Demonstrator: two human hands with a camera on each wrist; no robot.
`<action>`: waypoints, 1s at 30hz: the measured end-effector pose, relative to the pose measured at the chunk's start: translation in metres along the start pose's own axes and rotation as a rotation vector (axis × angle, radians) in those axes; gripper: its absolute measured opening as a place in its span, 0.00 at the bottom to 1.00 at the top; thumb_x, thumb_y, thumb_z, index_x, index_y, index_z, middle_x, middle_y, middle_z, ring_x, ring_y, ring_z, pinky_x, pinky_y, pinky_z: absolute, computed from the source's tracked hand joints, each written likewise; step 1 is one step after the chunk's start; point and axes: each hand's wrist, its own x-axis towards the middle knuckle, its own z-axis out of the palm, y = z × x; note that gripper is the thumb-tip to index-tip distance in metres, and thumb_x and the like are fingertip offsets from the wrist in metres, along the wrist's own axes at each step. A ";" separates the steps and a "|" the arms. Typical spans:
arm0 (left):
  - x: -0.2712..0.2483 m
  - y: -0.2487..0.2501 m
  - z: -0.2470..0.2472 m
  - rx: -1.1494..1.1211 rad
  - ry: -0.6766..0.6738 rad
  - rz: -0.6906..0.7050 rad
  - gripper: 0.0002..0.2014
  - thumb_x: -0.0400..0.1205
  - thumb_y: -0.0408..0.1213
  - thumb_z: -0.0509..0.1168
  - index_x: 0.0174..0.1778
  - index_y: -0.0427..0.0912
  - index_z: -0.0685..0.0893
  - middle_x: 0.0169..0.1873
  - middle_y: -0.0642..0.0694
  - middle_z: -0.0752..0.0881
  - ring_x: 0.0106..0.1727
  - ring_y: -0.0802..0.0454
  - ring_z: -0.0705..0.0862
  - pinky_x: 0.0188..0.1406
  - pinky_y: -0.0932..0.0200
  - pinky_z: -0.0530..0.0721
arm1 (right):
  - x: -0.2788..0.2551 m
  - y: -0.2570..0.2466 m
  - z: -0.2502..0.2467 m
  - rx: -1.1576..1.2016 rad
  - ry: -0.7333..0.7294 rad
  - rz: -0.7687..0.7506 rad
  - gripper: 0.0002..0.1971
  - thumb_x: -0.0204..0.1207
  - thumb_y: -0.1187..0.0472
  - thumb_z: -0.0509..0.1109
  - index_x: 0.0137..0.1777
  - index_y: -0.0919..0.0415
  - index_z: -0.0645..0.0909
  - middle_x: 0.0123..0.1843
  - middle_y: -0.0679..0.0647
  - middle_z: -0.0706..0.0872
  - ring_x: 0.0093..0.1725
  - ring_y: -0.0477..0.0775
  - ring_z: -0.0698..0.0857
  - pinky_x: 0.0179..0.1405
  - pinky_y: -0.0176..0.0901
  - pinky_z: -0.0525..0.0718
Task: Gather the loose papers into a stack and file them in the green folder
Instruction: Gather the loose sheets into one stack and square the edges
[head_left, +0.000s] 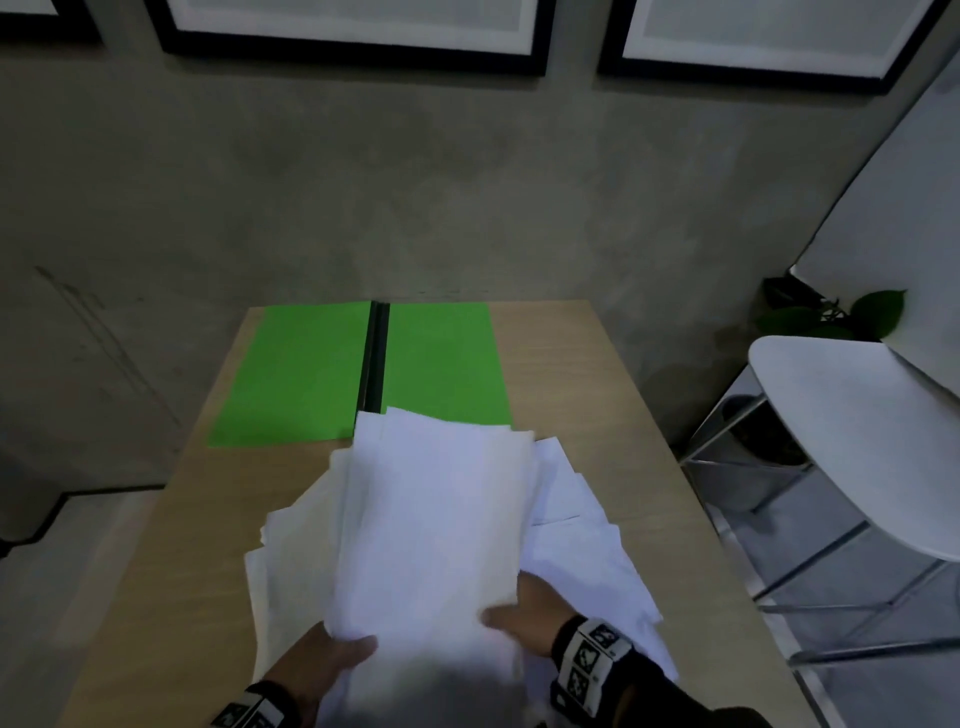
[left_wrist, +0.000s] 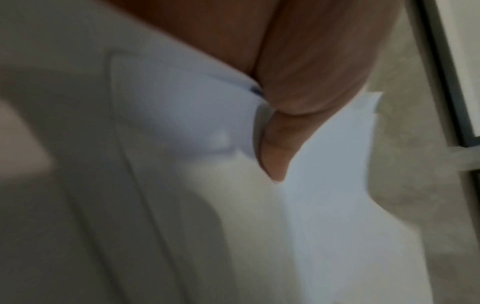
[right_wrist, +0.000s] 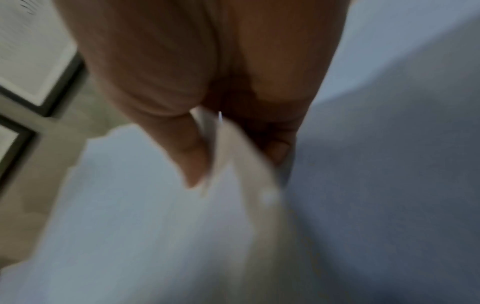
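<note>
Holding a bundle of white papers (head_left: 431, 525) in both my hands above the near half of the wooden table (head_left: 587, 395).

Largest first: the table carries the green folder (head_left: 301, 374), lying open and flat at its far edge, both leaves spread either side of a dark spine; the far end of my bundle overlaps the folder's near edge. More loose sheets (head_left: 587, 566) lie fanned out under and to the right of the bundle, toward the table's right edge. My left hand (head_left: 327, 660) grips the bundle's near-left corner, thumb on top and fingers underneath. My right hand (head_left: 524, 613) clamps the near-right edge, thumb (right_wrist: 192, 160) pressed on top, fingers curled beneath. Both wrist views are blurred.
</note>
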 end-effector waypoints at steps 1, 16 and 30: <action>-0.006 0.005 0.000 0.004 0.038 -0.001 0.43 0.46 0.41 0.86 0.57 0.34 0.82 0.50 0.35 0.90 0.52 0.41 0.88 0.56 0.44 0.82 | 0.000 -0.001 -0.011 -0.051 0.055 -0.052 0.24 0.67 0.51 0.71 0.64 0.53 0.81 0.64 0.48 0.84 0.65 0.52 0.81 0.66 0.44 0.77; -0.045 0.052 -0.015 -0.132 0.064 0.106 0.22 0.64 0.23 0.73 0.52 0.41 0.78 0.50 0.34 0.85 0.45 0.43 0.82 0.50 0.44 0.78 | -0.032 -0.107 -0.129 -0.505 0.148 -0.287 0.15 0.69 0.55 0.76 0.56 0.45 0.84 0.60 0.43 0.84 0.58 0.47 0.82 0.55 0.38 0.75; -0.049 0.050 0.000 -0.260 0.097 0.278 0.18 0.80 0.15 0.56 0.42 0.45 0.79 0.23 0.56 0.89 0.35 0.60 0.89 0.59 0.58 0.71 | -0.050 -0.178 -0.144 -0.686 0.175 -0.559 0.11 0.80 0.58 0.67 0.57 0.62 0.85 0.51 0.52 0.88 0.49 0.42 0.77 0.45 0.34 0.68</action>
